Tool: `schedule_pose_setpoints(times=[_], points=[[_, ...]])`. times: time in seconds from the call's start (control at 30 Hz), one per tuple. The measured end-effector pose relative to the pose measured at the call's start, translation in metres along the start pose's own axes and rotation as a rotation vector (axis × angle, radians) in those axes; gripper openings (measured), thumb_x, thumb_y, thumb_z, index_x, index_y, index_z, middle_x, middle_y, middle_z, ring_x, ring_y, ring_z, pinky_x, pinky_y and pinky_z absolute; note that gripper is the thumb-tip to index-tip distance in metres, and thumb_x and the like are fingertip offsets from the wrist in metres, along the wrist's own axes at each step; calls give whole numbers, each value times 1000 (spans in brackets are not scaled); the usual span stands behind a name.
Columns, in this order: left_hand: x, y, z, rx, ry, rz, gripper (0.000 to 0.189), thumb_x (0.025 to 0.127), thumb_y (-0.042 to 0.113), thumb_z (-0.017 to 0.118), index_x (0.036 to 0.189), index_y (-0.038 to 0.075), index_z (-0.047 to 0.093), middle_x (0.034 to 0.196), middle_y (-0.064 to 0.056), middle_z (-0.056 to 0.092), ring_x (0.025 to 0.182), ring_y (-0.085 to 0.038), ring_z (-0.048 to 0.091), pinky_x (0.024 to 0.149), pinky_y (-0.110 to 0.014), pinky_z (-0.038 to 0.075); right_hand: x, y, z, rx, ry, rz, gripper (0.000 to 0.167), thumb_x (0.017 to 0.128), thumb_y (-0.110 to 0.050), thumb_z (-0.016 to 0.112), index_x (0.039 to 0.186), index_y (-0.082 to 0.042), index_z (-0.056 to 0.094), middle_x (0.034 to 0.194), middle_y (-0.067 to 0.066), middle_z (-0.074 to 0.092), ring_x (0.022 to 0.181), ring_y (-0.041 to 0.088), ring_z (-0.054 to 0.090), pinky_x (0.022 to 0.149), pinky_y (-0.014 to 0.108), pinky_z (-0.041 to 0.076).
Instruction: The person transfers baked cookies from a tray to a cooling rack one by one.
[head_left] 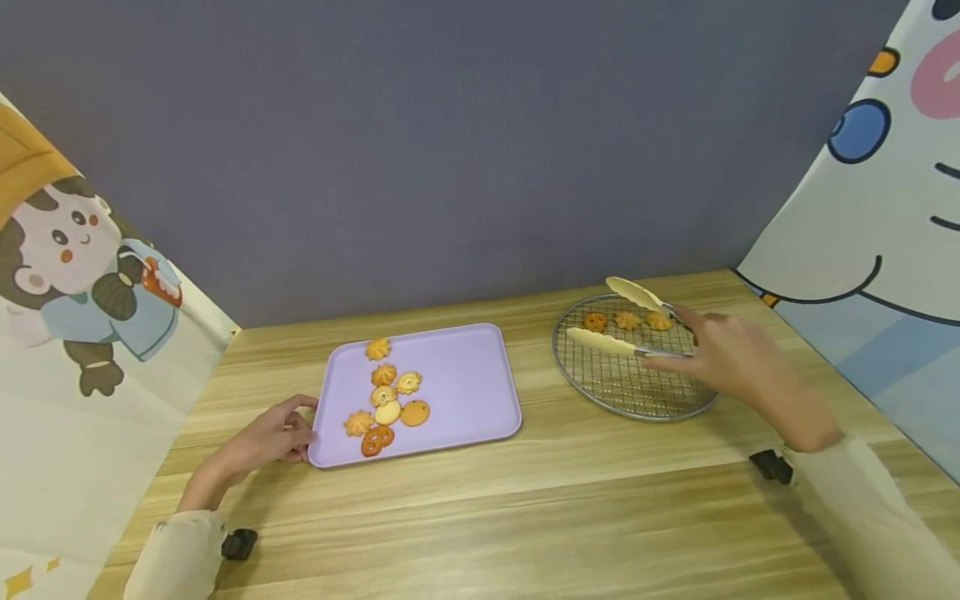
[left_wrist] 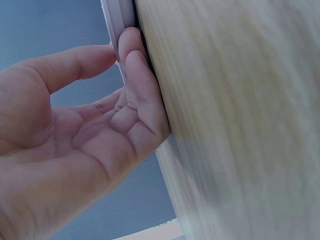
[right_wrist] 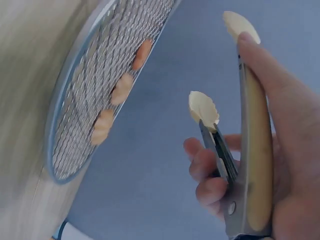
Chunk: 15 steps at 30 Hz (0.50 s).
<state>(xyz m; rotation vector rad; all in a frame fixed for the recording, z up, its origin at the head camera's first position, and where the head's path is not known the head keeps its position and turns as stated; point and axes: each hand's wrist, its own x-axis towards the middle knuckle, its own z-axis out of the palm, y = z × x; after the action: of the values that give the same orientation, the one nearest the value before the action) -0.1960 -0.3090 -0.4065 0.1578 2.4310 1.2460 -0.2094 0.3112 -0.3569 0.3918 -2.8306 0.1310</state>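
Observation:
At the near left corner of a lilac tray (head_left: 465,375), my left hand (head_left: 266,437) pinches the rim; in the left wrist view the thumb (left_wrist: 85,62) lies on one side and fingertips on the other. Several cookies lie on the tray's left half, among them a pretzel (head_left: 377,441) and a round cookie (head_left: 415,412). My right hand (head_left: 738,362) grips tongs (head_left: 603,342) with pale yellow tips, spread apart and holding nothing, above a round wire rack (head_left: 637,400). On that rack sit a pretzel-like cookie (head_left: 595,322) and two flower-shaped cookies (head_left: 627,320).
A wood-grain table (head_left: 480,517) carries both tray and rack. Behind it rises a grey-blue panel (head_left: 450,167). Cartoon-printed panels stand at the left (head_left: 75,333) and right (head_left: 862,233). Bare wood separates the tray from the rack.

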Motion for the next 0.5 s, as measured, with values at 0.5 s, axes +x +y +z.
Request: schedule_pose_setpoints(times=[0.5], points=[[-1, -2, -2, -23, -23, 15, 55, 95, 3, 59, 141, -9, 32, 90, -15, 57, 74, -21, 60, 63, -30, 54, -1, -53, 8, 20, 100, -157, 97, 71, -65, 78, 140, -3, 50, 102, 24, 68, 57, 23, 56, 42, 36, 43]])
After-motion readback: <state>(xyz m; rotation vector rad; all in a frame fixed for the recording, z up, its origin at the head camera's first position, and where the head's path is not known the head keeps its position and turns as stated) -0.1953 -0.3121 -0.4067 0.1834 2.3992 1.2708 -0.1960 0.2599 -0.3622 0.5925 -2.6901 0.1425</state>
